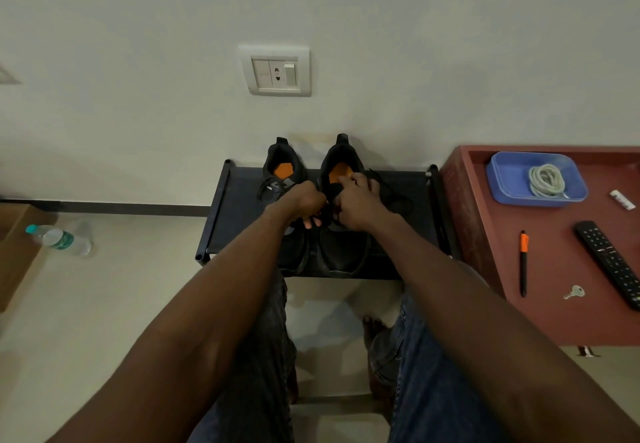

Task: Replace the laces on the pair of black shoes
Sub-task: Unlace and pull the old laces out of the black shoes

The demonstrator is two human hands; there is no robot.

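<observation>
Rack (239,214) bare left of left shoe (282,179).

Black shoes (313,207) side by side, heels wallward.

At the centre of the frame, two black shoes with orange insoles stand side by side on a low black fabric-topped rack (239,207) against the pale wall. The left hand (306,200) and right hand (358,202) meet over the right-hand shoe (341,245), fingers (311,223) curled around its black lace (393,197). The left-hand shoe (282,169) sits just beside. At right, a coiled pale lace (547,179) lies in a blue plastic tray (502,183) on the reddish tabletop (554,269).
</observation>
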